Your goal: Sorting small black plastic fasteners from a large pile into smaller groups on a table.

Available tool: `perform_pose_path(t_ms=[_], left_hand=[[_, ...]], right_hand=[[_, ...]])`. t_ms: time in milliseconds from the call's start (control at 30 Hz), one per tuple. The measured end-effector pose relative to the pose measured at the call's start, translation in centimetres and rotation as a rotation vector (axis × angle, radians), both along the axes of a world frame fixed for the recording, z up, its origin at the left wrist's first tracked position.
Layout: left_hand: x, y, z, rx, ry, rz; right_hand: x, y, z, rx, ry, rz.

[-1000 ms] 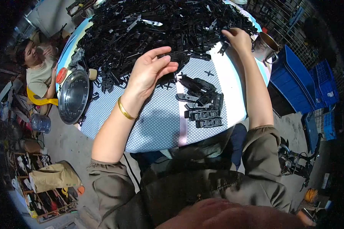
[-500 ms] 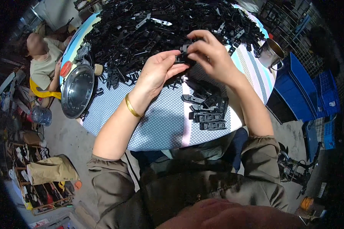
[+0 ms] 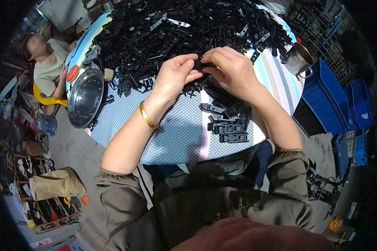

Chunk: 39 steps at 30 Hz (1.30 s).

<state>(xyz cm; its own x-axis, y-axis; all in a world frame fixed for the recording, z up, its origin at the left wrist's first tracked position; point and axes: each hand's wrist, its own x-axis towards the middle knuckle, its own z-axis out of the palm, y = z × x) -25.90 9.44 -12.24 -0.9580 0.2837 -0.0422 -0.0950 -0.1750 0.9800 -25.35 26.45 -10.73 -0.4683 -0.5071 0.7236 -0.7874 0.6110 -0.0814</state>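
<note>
In front of the big heap of black plastic parts [image 3: 142,39], both my hands meet over the table. My left hand [image 3: 171,78] is closed, its thumb and fingers pinching a small black plastic part [image 3: 200,65]. From the other side my right hand [image 3: 234,72] grips the same part with bent fingers and thumb. The fingers and the dark heap behind hide most of its shape. Nearer to me, below my right hand, several long black plastic clips [image 3: 232,129] lie in a small group, some side by side, on the patterned tablecloth [image 3: 176,134].
A steel basin [image 3: 83,119] stands at the table's left edge beside a red lid [image 3: 73,73]. On the right edge is a metal pot [image 3: 296,67], with blue crates [image 3: 329,94] beyond it. A person [image 3: 50,67] sits at the far left.
My right hand has come down and inward, and its raised fingers have closed onto the part at my left fingertips. My left hand has barely moved.
</note>
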Motion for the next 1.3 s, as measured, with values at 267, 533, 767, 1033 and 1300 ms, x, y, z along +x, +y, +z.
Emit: perform_pose_path(t_ms=[267,533,767,1033,1300], left_hand=[[0.4,-0.2,0.7,0.056,0.077,-0.014],[0.5,-1.1,2.5,0.027,0.273,-0.060],[1.3,-1.5,3.7,0.093,0.207,-0.202],[3.7,-0.5,3.5,-0.672,0.663,-0.720],[2.7,-1.0,3.2,-0.755,0.585,-0.372]], right_hand=[[-0.3,-0.7,-0.4,-0.127,0.043,0.077],[-0.4,0.7,0.9,-0.571,-0.930,0.209],[-2.1,2.1,0.0,-0.765,-1.225,0.456],[0.0,-1.8,-2.6,0.199,-0.178,-0.150],[-1.0,0.0,-1.6,0.040,-0.567,-0.269]])
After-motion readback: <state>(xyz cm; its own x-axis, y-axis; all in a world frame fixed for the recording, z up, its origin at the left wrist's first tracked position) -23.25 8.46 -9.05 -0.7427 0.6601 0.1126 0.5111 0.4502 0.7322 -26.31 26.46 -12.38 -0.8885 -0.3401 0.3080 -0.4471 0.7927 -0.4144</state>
